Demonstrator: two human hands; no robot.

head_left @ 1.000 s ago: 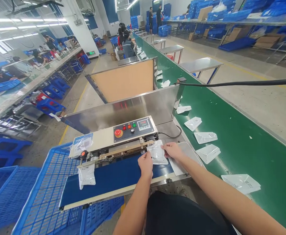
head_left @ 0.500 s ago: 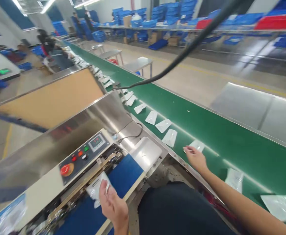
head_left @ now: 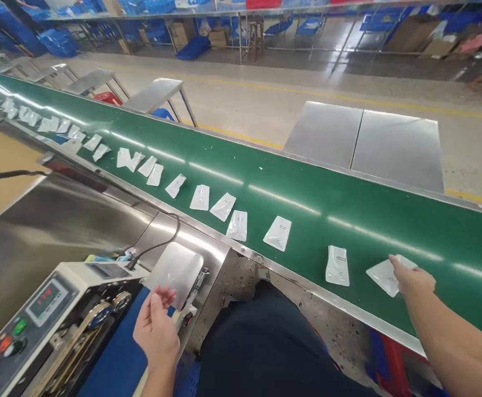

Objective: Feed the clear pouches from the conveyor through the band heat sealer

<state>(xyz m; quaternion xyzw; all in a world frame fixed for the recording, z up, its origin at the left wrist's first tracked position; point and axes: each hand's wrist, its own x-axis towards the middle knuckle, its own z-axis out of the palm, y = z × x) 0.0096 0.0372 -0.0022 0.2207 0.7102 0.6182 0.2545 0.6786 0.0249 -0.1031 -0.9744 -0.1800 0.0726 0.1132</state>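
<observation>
My right hand [head_left: 412,278] reaches out over the green conveyor belt [head_left: 307,193] and rests on a white plastic pouch [head_left: 383,275], fingers curled on its edge. Another pouch [head_left: 337,266] lies just left of it, and one more pouch [head_left: 277,232] further left. My left hand [head_left: 156,328] hovers open and holds nothing, over the blue belt [head_left: 117,358] of the sealing machine [head_left: 50,309], beside its shiny steel end plate [head_left: 174,270].
A row of several white pouches [head_left: 150,168] runs along the near side of the green belt to the far left. Steel tables [head_left: 364,140] stand beyond the belt. The machine's control panel [head_left: 17,325] is at lower left; a black cable [head_left: 158,242] leads to it.
The view swung right, away from the sealer. My right hand moved right along the green belt onto a pouch. My left hand let go of the pouch at the sealer and now is open.
</observation>
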